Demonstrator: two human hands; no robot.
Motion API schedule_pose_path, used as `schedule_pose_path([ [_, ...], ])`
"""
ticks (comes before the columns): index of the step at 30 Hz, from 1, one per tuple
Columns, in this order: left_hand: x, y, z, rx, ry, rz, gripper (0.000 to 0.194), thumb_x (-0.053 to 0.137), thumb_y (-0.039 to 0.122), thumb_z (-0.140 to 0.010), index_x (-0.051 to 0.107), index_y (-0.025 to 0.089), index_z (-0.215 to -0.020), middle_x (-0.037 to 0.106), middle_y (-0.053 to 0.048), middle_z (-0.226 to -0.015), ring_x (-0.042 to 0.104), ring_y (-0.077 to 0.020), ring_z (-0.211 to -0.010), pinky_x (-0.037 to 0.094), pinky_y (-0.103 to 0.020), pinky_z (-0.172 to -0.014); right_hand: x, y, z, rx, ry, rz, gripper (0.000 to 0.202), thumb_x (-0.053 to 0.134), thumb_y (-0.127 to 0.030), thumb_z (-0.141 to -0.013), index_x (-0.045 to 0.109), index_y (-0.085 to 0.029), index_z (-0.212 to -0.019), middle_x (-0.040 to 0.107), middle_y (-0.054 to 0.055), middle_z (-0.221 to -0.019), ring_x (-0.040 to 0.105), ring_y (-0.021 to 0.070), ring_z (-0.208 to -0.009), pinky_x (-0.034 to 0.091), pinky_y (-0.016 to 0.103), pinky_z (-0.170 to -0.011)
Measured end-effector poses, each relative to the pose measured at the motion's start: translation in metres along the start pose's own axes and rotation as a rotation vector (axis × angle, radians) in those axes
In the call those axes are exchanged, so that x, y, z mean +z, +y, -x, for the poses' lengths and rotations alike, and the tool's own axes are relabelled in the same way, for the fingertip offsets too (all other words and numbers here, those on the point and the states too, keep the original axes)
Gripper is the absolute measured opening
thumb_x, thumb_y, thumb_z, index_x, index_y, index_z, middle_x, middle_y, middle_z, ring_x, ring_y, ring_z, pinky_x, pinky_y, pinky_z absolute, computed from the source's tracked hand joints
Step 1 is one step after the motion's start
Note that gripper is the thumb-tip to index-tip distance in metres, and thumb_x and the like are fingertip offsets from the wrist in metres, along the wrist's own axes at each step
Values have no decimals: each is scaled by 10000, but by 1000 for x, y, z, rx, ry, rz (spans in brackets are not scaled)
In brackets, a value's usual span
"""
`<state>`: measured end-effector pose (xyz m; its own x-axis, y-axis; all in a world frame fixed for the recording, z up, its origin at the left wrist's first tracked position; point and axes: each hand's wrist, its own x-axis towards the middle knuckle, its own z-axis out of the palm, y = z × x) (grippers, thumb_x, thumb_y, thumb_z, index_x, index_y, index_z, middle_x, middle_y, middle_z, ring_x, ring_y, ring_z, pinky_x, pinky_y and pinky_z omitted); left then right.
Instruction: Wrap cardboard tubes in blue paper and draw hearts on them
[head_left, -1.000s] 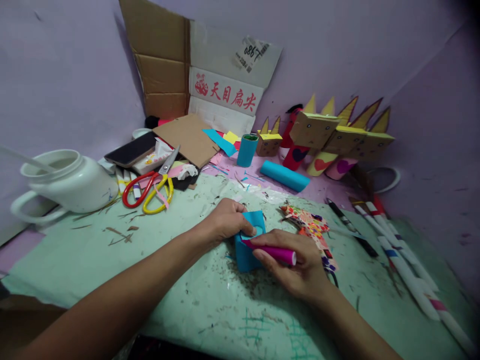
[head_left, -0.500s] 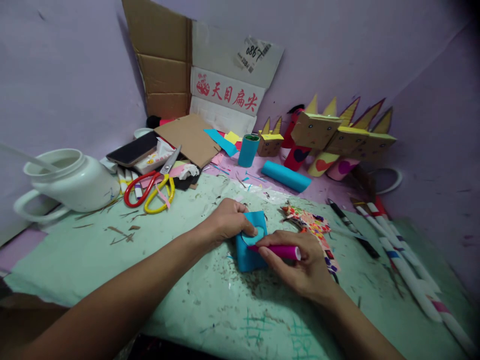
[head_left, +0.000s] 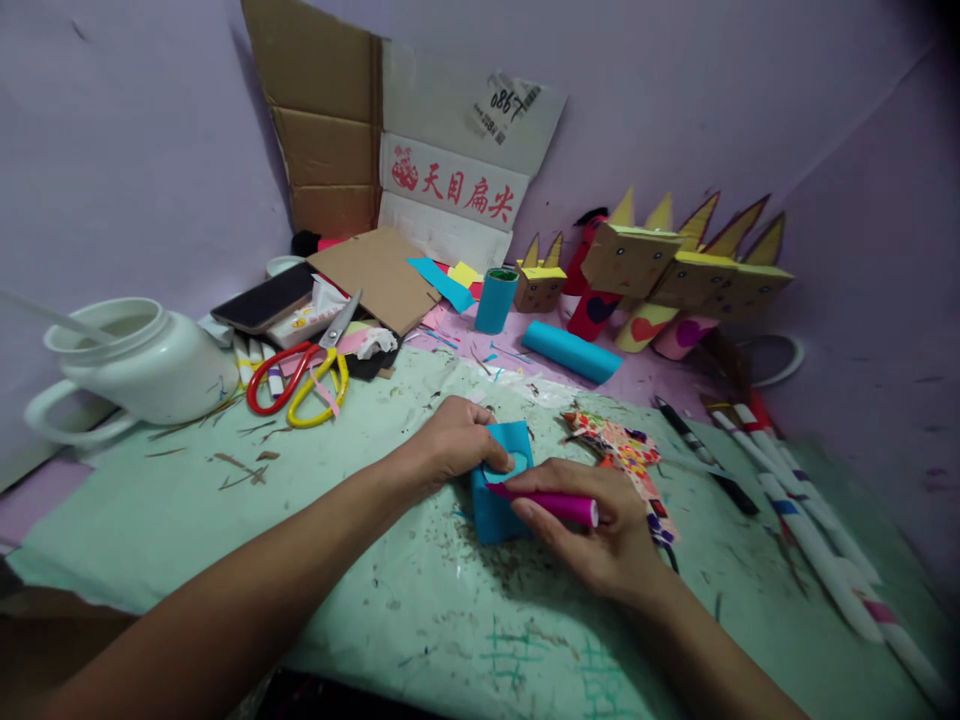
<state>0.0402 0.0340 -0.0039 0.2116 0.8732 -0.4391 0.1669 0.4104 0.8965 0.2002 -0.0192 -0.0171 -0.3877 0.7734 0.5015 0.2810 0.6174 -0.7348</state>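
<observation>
A folded piece of blue paper (head_left: 501, 520) lies on the green table cover. My left hand (head_left: 457, 440) is closed on its upper left edge, the thumb pressing on a small round blue piece (head_left: 516, 464) that rests on it. The fingers beneath are partly hidden. Between the thumb and fingers of my right hand (head_left: 600, 515) is a magenta marker (head_left: 559, 505), tilted, its tip at the lower left edge of the round piece. A patterned paper piece (head_left: 626, 445) lies just beyond my right hand.
Scissors (head_left: 322, 360) and a white pot (head_left: 142, 360) stand left. Behind are an upright blue paper tube (head_left: 496, 300), a lying blue roll (head_left: 571, 352), cardboard (head_left: 375, 275) and box-headed paper figures (head_left: 637, 260). Markers (head_left: 817, 530) and a black pen (head_left: 705, 455) lie right.
The marker's tip has shifted slightly left along the lower edge of the round piece. My left hand still presses in the same place.
</observation>
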Motion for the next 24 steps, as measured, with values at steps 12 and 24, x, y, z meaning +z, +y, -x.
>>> schedule_pose_path([
  [12, -1, -1, -1, 4, -19, 19, 202, 663, 35, -436, 504, 155, -401, 470, 63, -374, 366, -65, -383, 266, -215, -393, -2, 1, 1, 93, -13, 63, 98, 639, -153, -784, 734, -178, -791, 675, -11, -573, 558, 99, -435, 433, 217, -428],
  [24, -1, -2, -2, 13, -15, 15, 174, 658, 61, -413, 514, 159, -402, 471, 67, -369, 363, -67, -386, 263, -216, -388, -1, 2, 1, 2, -1, 10, 119, 651, -117, -795, 737, -159, -865, 731, 29, -693, 636, 107, -523, 481, 207, -492],
])
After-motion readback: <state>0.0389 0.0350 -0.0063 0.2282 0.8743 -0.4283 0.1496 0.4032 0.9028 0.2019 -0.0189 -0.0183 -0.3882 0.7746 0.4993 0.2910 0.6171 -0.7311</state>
